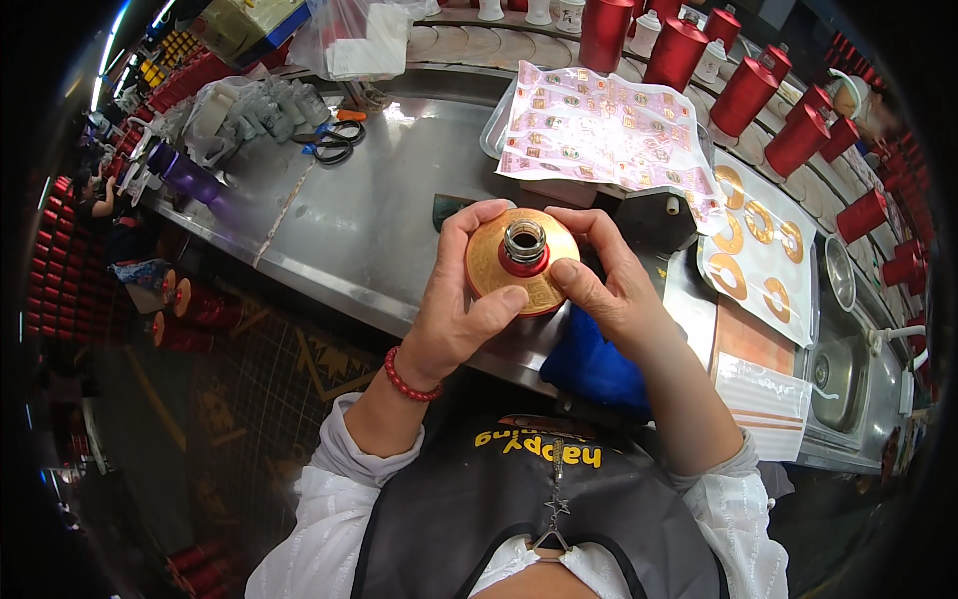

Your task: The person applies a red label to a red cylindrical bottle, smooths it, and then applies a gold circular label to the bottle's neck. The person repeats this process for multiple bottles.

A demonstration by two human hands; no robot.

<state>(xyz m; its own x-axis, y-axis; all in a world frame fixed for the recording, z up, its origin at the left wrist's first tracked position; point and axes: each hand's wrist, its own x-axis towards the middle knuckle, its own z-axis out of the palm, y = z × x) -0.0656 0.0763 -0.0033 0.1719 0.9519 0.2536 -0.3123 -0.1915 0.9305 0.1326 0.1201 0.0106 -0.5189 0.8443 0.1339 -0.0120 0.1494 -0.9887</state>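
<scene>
Bottle (489,272) body kept from view below the shoulder.
Some fingers of the left hand (451,295) and right hand (611,275) are hidden behind it. The blue cloth (597,369) is partly covered by the right forearm. The apron (449,519) is cut off by the lower edge, a red can (606,38) by the upper. At far left, a co-worker (103,200) is blurred and too small to be made out.
</scene>
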